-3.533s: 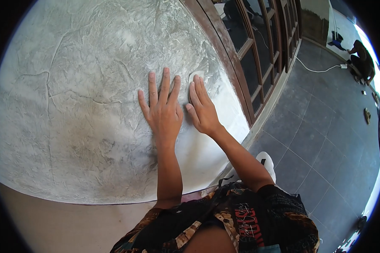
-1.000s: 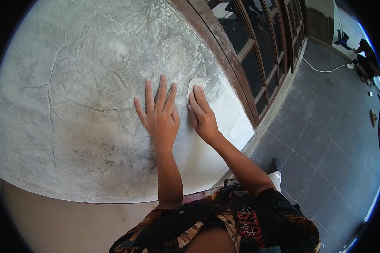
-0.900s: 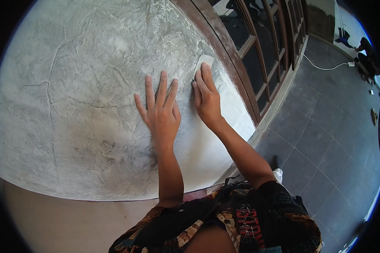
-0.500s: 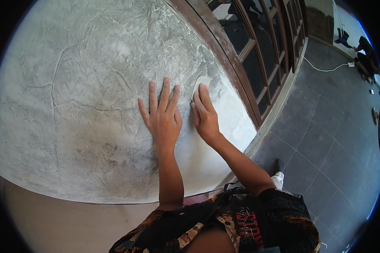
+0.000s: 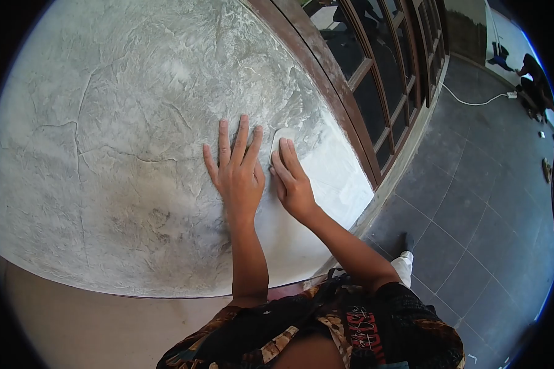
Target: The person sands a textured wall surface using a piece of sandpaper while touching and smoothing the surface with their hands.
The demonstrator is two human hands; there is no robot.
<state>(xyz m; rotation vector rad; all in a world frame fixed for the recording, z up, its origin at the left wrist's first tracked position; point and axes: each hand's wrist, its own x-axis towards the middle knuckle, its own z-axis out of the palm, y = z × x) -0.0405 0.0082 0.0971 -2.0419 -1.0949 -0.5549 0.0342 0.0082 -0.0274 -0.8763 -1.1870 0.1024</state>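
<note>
A grey, rough-plastered wall (image 5: 135,92) fills the left and middle of the head view, with ridges, cracks and dark smudges. My left hand (image 5: 239,178) lies flat on it, fingers spread, holding nothing. Just right of it, my right hand (image 5: 295,187) presses a pale flat pad (image 5: 284,133) with rounded corners against the plaster. The fingers cover most of the pad, so whether it is sandpaper or a scraper cannot be made out. Below and right of this hand the wall surface is whiter and smoother.
A brown wooden frame (image 5: 332,80) edges the wall, beside dark glass panes. Grey floor tiles (image 5: 468,203) stretch to the right. A white cable (image 5: 474,102) runs across them to a socket block (image 5: 511,95). Another person (image 5: 531,80) is at the far right edge.
My right hand and the pale pad have slid down the wall and slightly left, closer to my left hand. The left hand has hardly moved.
</note>
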